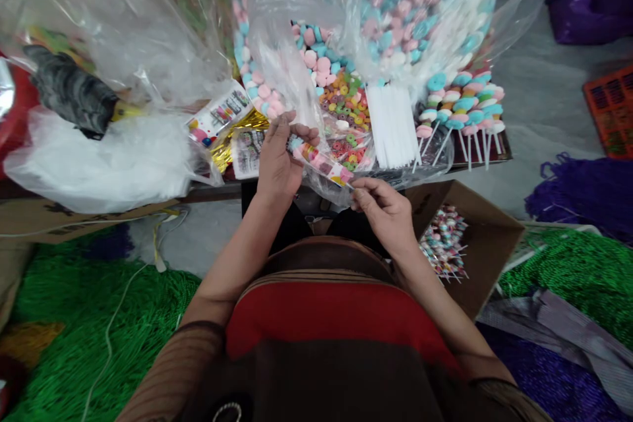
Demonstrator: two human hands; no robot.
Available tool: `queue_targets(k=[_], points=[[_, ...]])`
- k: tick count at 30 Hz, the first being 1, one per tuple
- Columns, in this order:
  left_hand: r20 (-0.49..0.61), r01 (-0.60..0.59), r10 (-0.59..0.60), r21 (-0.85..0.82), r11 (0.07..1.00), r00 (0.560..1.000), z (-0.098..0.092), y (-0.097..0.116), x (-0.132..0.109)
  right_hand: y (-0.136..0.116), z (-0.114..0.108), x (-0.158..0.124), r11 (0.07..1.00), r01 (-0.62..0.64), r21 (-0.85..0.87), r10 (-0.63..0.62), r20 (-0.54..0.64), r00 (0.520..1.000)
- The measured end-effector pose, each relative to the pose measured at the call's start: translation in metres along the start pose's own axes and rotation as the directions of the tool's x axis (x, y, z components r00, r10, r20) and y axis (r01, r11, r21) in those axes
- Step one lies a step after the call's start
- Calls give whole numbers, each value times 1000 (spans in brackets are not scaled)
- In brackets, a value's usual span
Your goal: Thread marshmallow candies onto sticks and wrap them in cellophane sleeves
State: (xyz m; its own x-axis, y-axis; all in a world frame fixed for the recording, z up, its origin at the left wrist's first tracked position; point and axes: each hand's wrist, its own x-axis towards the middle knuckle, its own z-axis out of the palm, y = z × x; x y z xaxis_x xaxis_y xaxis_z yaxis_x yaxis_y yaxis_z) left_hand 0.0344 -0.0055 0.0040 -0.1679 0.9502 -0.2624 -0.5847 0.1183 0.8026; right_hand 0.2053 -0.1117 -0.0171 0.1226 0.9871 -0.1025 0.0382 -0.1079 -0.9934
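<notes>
Between my two hands a candy skewer in a printed clear wrapper (pixel 324 165) slants down to the right. My left hand (pixel 284 155) has its fingers closed round the wrapper's upper end. At the lower end, my right hand (pixel 380 204) pinches the white stick. Printed wrappers (pixel 222 112) and gold foil ties (pixel 242 138) lie beside my left hand. Beyond the skewer are ring candies (pixel 346 105) and pink and blue candies (pixel 321 62). A stack of white sticks (pixel 394 125) and several loaded candy skewers (pixel 465 105) lie to the right.
Big clear bags of candy (pixel 405 6) line the table's back. A white plastic bag (pixel 109 158) sits on the left. Below the table's right end stands a cardboard box (pixel 482 244) holding wrapped skewers (pixel 448 237). Green strands (pixel 133 303) cover the floor.
</notes>
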Motion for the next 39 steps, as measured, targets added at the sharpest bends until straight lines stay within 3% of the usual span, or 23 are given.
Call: queue_targets(k=[6, 9, 16, 21, 28, 32, 34, 39], points=[[-3, 14, -14, 25, 1000, 1000, 5, -17, -6, 3, 23, -4, 929, -189, 317, 203, -13, 979], [2, 4, -4, -16, 1000, 1000, 5, -19, -6, 5, 27, -5, 914, -226, 338, 235, 14, 972], [-5, 24, -25, -138, 990, 1000, 8, -6, 0, 4, 18, -12, 915, -335, 225, 282, 237, 930], [103, 135, -126, -84, 987, 987, 19, -20, -24, 6, 28, -11, 896, -324, 304, 265, 219, 939], [228, 236, -260, 130, 963, 938, 19, -24, -48, 5, 33, -4, 886, -295, 358, 241, 190, 952], [365, 294, -380, 271, 917, 850, 10, -24, -49, 4, 36, -3, 884, -251, 395, 209, 147, 967], [384, 306, -424, 332, 892, 820, 7, -25, -49, 3, 38, -3, 882, -237, 406, 200, 133, 971], [394, 283, -461, 432, 856, 795, 4, -31, -49, 6, 44, -2, 891, -183, 416, 154, 101, 983]])
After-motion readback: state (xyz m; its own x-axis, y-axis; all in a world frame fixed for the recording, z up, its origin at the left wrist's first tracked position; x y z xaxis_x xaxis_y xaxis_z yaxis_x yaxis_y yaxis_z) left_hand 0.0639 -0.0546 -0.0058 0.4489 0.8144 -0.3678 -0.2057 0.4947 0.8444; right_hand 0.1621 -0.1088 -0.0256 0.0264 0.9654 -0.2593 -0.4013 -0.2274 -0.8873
